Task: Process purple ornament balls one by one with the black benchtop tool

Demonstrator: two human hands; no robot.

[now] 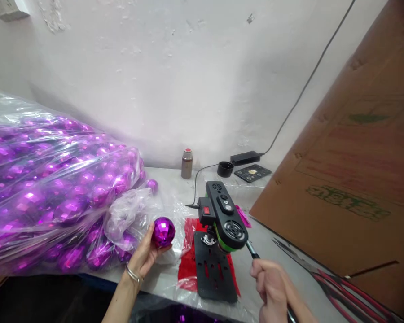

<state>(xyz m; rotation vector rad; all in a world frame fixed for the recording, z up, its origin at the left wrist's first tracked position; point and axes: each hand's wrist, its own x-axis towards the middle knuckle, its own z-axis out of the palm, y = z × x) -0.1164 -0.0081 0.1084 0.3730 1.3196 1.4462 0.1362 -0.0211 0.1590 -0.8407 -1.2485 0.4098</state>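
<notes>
- Nearest the camera, the right hand (pixel 272 287) is wrapped shut around the lever handle (pixel 253 251) of a small black-and-green bench press (pixel 224 215); that dark rod runs up and to the left from the fist into the machine's head.
- Left hand (pixel 144 256), palm up with a bracelet at the wrist, has its grip closed lightly on a faceted purple ball (pixel 164 231), fingers cupping it from below and from the left.
- That ball lies left of the press, at about the height of the black base plate (pixel 212 269), near it but not touching; the left hand is the one closer to the plate's near-left edge.
- Above the plate, the head overhangs its rear part; the slotted front part lies bare, on a red sheet (pixel 188 264) over clear film.
- Behind the left hand, a big clear bag of purple balls (pixel 54 193) fills the left side of the counter (pixel 175 188), its loose mouth just beside the held ball.
- On the right, a leaning cardboard sheet (pixel 350 170) closes that side, with red and black cables (pixel 336 291) along its foot.
- At the back wall stand a small bottle (pixel 186 163), a black ring (pixel 225 169) and a power adapter (pixel 245 158), well apart from both hands.
- Open room is the strip of counter between bag and press.
</notes>
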